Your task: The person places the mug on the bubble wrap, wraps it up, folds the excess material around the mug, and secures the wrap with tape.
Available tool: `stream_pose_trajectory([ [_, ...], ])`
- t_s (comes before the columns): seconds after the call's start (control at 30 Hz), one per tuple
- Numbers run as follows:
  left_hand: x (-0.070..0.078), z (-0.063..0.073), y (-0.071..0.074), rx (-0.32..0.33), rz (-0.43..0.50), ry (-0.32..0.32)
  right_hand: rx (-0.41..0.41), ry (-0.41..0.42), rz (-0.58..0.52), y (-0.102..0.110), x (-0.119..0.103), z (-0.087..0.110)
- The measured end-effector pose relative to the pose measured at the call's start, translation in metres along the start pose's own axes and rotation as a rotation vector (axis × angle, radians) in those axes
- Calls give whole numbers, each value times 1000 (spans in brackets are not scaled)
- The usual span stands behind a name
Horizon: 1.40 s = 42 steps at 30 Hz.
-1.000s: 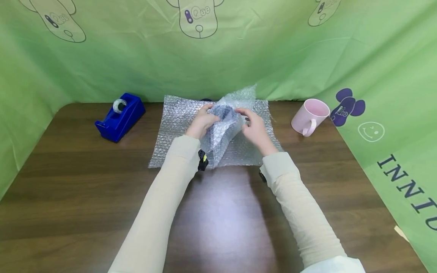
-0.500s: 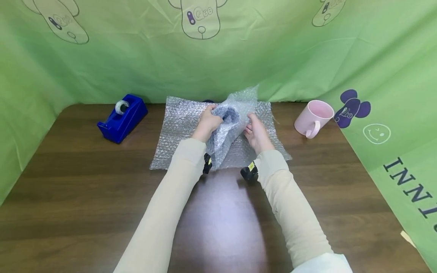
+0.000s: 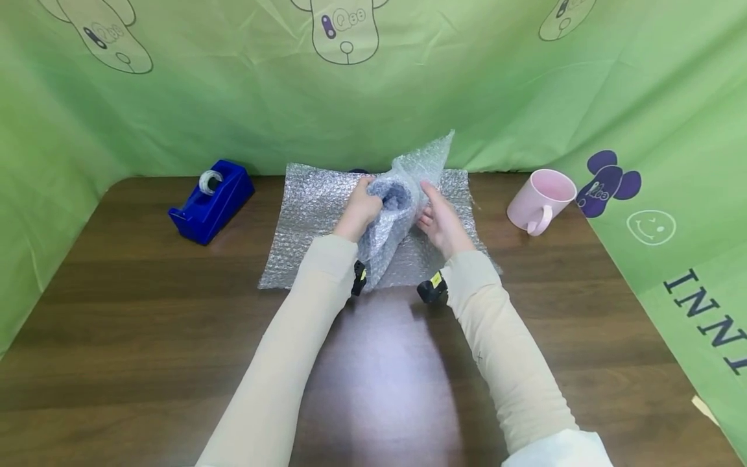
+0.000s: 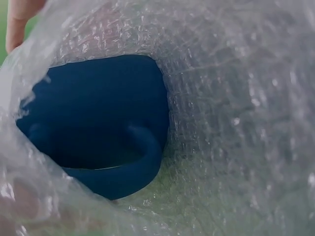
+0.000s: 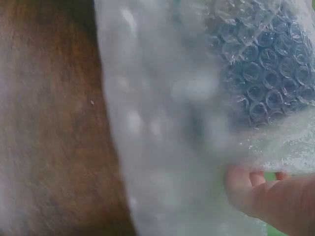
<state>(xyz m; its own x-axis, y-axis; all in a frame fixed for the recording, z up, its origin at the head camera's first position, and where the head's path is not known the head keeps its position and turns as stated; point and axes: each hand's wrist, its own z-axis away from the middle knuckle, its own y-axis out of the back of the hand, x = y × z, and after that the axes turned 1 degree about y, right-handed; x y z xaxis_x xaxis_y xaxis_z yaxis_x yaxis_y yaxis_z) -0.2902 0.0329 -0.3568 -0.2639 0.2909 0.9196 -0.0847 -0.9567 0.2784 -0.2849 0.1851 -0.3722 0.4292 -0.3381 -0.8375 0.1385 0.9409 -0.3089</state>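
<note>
A blue mug (image 4: 106,98) with its handle lies inside a rolled sheet of bubble wrap (image 3: 385,240), seen through the open end in the left wrist view. My left hand (image 3: 360,207) grips the left side of the roll, thumb at the opening. On the roll's right side, my right hand (image 3: 442,222) holds the wrap between thumb and fingers. A loose corner of the wrap points up and away to the right. In the right wrist view, blue shows through the bubbles (image 5: 270,73) above the right fingers.
Beneath the roll, another stretch of bubble wrap (image 3: 309,214) lies flat on the wooden table (image 3: 146,337). A blue tape dispenser (image 3: 213,204) stands at the left, and a pink mug (image 3: 533,201) at the right. Green cloth (image 3: 233,110) hangs along the back and sides.
The right hand has shifted from the top of the wrap to its right side. The roll has tightened, with its opening turned toward the left hand and its loose corner raised.
</note>
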Motion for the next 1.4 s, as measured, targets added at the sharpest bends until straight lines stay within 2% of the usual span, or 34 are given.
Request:
stream_pose_trajectory([
  [0.13, 0, -2, -1, 1, -19, 13, 0, 55, 174, -5, -2, 1],
  [0.23, 1, -2, -1, 16, -19, 9, 34, 143, 287, -10, -2, -3],
  [0.3, 1, -2, -2, 26, -16, 2, 54, 195, 321, -12, -1, -7],
  [0.43, 1, -1, -3, 24, -4, -14, 36, 240, 290, -11, 1, -14],
  [0.53, 0, -1, -4, 23, -5, -18, -10, 244, 224, -10, 2, -16],
  [0.67, 0, -1, -5, 25, -6, -14, -91, 256, 188, -9, 3, -16],
  [0.87, 0, -2, -4, 37, -26, -1, -157, 268, 220, -9, 1, -17],
  [0.97, 0, -1, -5, 54, -35, -7, -165, 271, 239, -10, 0, -16],
  [1.1, 0, 0, -6, 97, -98, -15, -156, 301, 273, -11, 1, -16],
  [1.3, 2, 1, -7, 143, -201, 32, -86, 442, 305, -18, 6, -16],
  [1.4, 3, 0, -7, 151, -219, 39, -102, 492, 344, -18, 9, -14],
])
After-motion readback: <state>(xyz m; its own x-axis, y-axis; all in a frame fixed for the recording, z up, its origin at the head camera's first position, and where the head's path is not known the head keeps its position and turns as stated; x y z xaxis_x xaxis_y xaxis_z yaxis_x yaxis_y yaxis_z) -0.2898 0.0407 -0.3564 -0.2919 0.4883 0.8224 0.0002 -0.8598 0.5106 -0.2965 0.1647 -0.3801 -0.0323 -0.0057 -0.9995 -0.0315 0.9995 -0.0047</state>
